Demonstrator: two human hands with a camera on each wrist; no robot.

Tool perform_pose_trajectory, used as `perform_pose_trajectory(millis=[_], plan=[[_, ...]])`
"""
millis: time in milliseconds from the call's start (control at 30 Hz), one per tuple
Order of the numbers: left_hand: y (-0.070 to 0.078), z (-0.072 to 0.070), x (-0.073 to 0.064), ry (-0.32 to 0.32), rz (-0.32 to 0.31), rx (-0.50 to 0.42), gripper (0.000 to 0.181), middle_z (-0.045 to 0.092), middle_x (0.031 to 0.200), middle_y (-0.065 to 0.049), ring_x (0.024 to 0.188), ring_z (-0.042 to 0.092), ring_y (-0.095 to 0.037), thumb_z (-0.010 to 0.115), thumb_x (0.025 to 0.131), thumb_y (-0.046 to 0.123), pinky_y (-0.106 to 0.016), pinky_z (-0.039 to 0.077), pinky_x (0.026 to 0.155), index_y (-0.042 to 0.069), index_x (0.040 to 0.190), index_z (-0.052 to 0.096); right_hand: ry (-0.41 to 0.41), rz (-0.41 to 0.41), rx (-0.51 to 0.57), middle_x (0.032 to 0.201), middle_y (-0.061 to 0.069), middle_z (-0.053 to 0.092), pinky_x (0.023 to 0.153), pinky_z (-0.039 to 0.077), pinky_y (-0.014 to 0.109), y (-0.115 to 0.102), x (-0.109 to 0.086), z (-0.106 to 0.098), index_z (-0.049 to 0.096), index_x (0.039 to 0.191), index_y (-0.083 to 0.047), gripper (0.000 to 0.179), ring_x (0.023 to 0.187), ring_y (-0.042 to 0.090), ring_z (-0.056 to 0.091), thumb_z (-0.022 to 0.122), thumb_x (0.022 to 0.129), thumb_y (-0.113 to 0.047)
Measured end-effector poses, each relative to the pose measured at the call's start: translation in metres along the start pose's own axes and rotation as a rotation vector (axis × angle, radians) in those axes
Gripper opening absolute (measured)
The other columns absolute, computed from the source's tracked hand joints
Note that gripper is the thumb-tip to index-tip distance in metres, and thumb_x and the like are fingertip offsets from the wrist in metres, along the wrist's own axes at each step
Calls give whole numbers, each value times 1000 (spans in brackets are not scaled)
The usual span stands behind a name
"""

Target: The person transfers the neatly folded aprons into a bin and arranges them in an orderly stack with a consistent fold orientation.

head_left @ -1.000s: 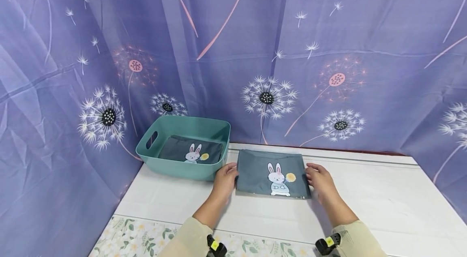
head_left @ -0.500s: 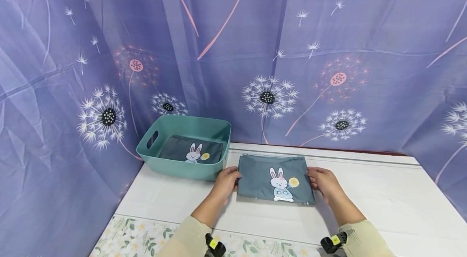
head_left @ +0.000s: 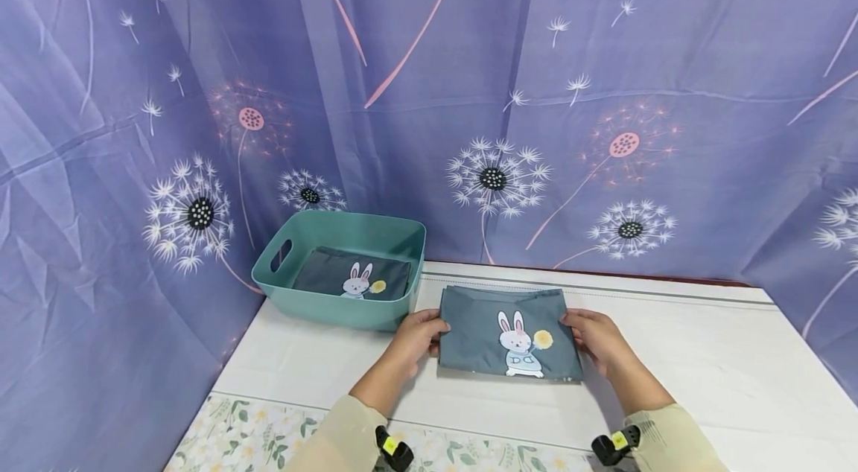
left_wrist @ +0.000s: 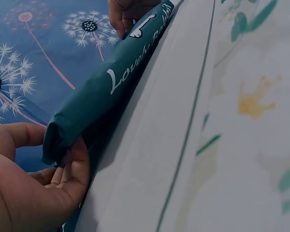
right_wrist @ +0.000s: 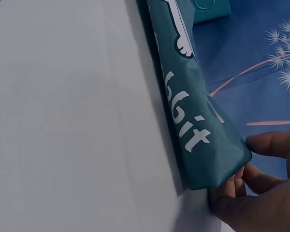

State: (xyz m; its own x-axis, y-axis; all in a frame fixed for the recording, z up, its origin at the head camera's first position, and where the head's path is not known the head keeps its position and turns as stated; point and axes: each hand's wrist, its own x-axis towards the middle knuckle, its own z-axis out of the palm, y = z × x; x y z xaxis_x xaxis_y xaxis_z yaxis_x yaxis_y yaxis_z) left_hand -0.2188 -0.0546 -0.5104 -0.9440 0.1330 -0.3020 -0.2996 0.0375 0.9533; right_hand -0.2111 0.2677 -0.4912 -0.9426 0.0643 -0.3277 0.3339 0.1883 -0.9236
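A folded grey-green cloth (head_left: 472, 334) with a printed white rabbit holding a yellow flower lies level between both hands, close over the white table. My left hand (head_left: 417, 334) pinches its left end; in the left wrist view that hand (left_wrist: 53, 186) has its thumb on one side and fingers tucked under the folded layers. At the opposite end my right hand (head_left: 596, 338) pinches the side edge, and the right wrist view shows fingers (right_wrist: 261, 181) beneath the corner. White lettering, "Lovely Rabbit", runs along the front fold (left_wrist: 123, 72).
To the left stands a green plastic basket (head_left: 335, 313) with a handle hole. Inside it lies a similar folded rabbit cloth (head_left: 322, 275). Purple dandelion-print curtains (head_left: 415, 144) hang behind and left of the white table (head_left: 697, 360). A floral strip (head_left: 248, 431) runs along the near side.
Both hands have drawn the folded cloth slightly toward the person and a little to the right, keeping hold of its two ends. The basket and its cloth stay put.
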Motion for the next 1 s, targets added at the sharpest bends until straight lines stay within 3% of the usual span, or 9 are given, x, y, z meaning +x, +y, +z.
perform_pose_trajectory(millis=[133, 333, 467, 667, 767, 833, 900, 1000], plan=[[0, -1, 0, -17, -2, -27, 58, 67, 104, -9, 81, 60, -13, 63, 89, 11, -23, 52, 64, -4, 143, 51, -25, -7, -28, 90, -12, 59, 72, 49, 20, 1, -1, 0, 40, 147, 10, 57, 80, 2, 54, 57, 100, -17], [-3, -4, 1, -41, -27, -56, 66, 66, 108, -11, 83, 62, -15, 65, 90, 13, -29, 57, 67, 3, 151, 44, -45, -16, -52, 72, -11, 55, 62, 45, 21, 2, -1, 0, 39, 148, 3, 56, 66, 2, 52, 57, 100, -18], [-4, -4, 2, -46, -36, -55, 66, 66, 113, -13, 84, 63, -16, 65, 90, 12, -31, 58, 69, 5, 152, 43, -35, -8, -83, 73, -11, 58, 63, 46, 22, 2, -1, 0, 38, 149, 2, 56, 67, 3, 55, 57, 100, -19], [-6, -6, 5, -37, -35, -44, 63, 64, 107, -9, 81, 62, -15, 65, 89, 11, -30, 57, 66, 5, 150, 46, -45, -12, -176, 94, -3, 60, 72, 46, 24, 1, 0, 0, 39, 146, 12, 57, 79, 8, 52, 55, 101, -18], [-6, -7, 5, -40, -42, -48, 63, 63, 106, -8, 81, 62, -15, 66, 89, 10, -30, 57, 65, 6, 149, 47, -65, -18, -213, 119, 17, 61, 82, 47, 27, -1, 0, 0, 36, 148, 13, 58, 96, 16, 54, 52, 102, -19], [-7, -7, 6, -41, -41, -54, 63, 63, 105, -7, 81, 62, -15, 66, 89, 10, -30, 57, 66, 6, 149, 47, -86, -17, -223, 140, 28, 50, 95, 48, 36, -2, -1, 1, 32, 151, 10, 60, 115, 27, 54, 50, 103, -20], [-8, -7, 5, -43, -39, -62, 63, 64, 104, -7, 81, 62, -15, 65, 89, 9, -30, 58, 66, 6, 149, 47, -113, -16, -226, 155, 33, 32, 109, 43, 48, -3, -2, 2, 27, 154, 7, 62, 134, 38, 44, 49, 104, -22], [-10, -8, 5, -47, -30, -74, 63, 65, 102, -6, 80, 62, -14, 65, 89, 8, -30, 58, 66, 6, 149, 47, -138, -15, -217, 157, 34, 29, 117, 34, 57, -3, -1, 2, 26, 156, 2, 62, 143, 43, 35, 49, 104, -22]])
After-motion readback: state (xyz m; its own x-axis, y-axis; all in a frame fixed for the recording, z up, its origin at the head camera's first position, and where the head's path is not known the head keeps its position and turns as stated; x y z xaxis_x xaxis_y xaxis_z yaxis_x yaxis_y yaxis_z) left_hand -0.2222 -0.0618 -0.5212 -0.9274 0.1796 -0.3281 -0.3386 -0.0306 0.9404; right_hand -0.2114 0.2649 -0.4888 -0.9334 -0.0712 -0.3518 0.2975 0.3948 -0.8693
